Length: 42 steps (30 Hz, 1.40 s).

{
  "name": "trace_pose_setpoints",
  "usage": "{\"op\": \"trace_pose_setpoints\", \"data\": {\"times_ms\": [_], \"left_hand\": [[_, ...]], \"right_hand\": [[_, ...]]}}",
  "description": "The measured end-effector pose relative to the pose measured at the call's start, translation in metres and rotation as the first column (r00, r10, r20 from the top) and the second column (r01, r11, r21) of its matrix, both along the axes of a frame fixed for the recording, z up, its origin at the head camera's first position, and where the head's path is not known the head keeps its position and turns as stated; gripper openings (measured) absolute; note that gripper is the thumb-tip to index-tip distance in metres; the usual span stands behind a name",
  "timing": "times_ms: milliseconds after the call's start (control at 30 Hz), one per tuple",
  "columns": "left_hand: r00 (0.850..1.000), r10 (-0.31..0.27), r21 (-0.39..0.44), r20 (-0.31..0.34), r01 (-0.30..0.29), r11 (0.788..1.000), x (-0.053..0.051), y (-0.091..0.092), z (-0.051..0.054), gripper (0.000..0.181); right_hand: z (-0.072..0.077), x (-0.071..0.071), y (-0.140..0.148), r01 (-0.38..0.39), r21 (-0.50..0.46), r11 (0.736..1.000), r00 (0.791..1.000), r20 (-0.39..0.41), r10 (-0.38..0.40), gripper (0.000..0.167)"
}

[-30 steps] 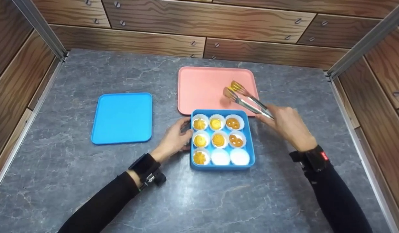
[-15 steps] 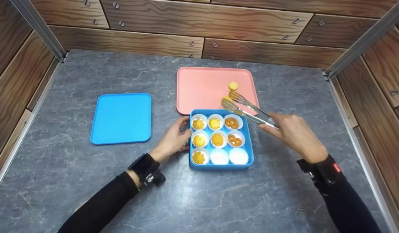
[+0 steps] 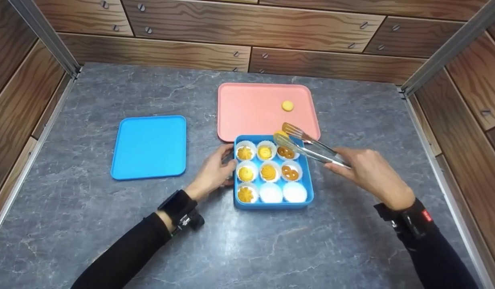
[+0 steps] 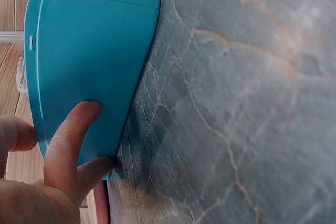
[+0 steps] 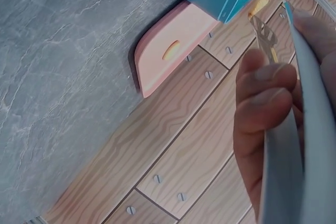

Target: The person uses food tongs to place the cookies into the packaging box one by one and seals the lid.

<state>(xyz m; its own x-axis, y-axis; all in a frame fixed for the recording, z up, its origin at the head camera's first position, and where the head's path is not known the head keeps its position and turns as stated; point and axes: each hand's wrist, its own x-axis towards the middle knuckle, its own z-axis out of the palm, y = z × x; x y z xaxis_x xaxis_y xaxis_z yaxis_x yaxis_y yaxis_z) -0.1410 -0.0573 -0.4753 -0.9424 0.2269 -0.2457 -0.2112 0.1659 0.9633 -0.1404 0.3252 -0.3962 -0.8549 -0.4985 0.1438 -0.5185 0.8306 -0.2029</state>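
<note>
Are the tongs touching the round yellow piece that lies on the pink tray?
Apart. The head view shows a bare strip of pink tray between the round yellow piece and the nearer tip of the tongs.

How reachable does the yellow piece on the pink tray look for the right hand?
Probably not yet: the right hand holds tongs gripping another yellow piece, though the piece on the pink tray lies uncovered.

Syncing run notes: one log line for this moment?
left hand: touches blue box | right hand: grips tongs | tongs: hold yellow piece
</note>
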Motion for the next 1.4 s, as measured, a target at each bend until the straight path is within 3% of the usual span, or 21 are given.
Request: {"op": "trace_pose_setpoints", "data": {"times_ms": [233, 433, 633, 767, 1000, 1233, 1400], "left_hand": [[1.0, 0.005, -0.018, -0.008, -0.005, 1.0, 0.0, 0.0, 0.0, 0.056], [1.0, -0.007, -0.002, -0.024, 0.007, 1.0, 0.001, 0.0, 0.0, 0.054], [1.0, -0.004, 0.018, -0.017, 0.004, 1.0, 0.001, 0.0, -0.001, 0.054], [1.0, 0.003, 0.039, 0.003, -0.003, 0.999, 0.001, 0.0, 0.0, 0.055], [1.0, -0.007, 0.004, -0.001, 0.007, 1.0, 0.001, 0.001, -0.001, 0.056], [1.0, -0.011, -0.012, -0.007, 0.01, 1.0, 0.001, 0.0, -0.001, 0.056], [0.999, -0.009, 0.011, -0.034, 0.01, 1.0, 0.002, -0.001, -0.001, 0.055]], "right_hand": [[0.001, 0.005, 0.008, -0.024, 0.01, 1.0, 0.999, 0.031, 0.024, 0.035], [0.002, 0.01, 0.012, -0.06, 0.02, 0.998, 0.998, 0.027, 0.059, 0.034], [0.004, 0.012, 0.013, -0.076, 0.027, 0.997, 0.995, 0.073, 0.074, 0.031], [0.004, 0.013, 0.014, -0.086, 0.028, 0.996, 0.991, 0.102, 0.083, 0.037], [0.0, 0.014, 0.016, -0.113, 0.024, 0.993, 0.984, 0.141, 0.109, 0.048], [0.0, 0.013, 0.013, -0.122, -0.022, 0.992, 0.964, 0.234, 0.124, 0.047], [-0.001, 0.011, 0.012, -0.174, -0.056, 0.983, 0.952, 0.247, 0.183, 0.041]]}}
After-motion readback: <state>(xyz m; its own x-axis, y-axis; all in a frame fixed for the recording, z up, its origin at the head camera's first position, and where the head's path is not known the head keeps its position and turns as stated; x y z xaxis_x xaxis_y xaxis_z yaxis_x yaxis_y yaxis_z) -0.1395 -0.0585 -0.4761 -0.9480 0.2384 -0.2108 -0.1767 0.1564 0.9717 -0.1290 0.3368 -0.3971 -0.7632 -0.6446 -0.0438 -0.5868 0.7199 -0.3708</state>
